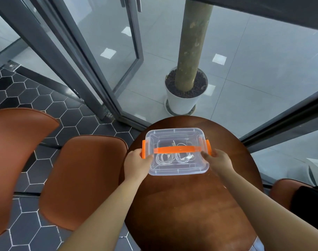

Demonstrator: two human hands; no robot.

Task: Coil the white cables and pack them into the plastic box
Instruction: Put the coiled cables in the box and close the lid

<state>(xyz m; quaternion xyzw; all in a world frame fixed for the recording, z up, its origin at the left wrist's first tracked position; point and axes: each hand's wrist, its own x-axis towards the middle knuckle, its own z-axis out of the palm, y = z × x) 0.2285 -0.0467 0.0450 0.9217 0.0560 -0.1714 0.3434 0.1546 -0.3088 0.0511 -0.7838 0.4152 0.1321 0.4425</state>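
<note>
A clear plastic box (176, 135) with its lid on stands on the far part of a round wooden table (190, 205). An orange handle (176, 149) lies across the lid. Through the clear lid I see two coiled white cables (174, 158) side by side inside. My left hand (135, 164) grips the box's left end at the orange clip (144, 149). At the right end, my right hand (219, 160) holds the box by the other orange clip (207, 147).
Two brown leather chairs (82, 178) stand left of the table, another (288, 191) at the right edge. Beyond the table a white planter (183, 101) with a thick trunk stands behind glass panes with dark frames (93, 84). The floor is dark hexagon tile.
</note>
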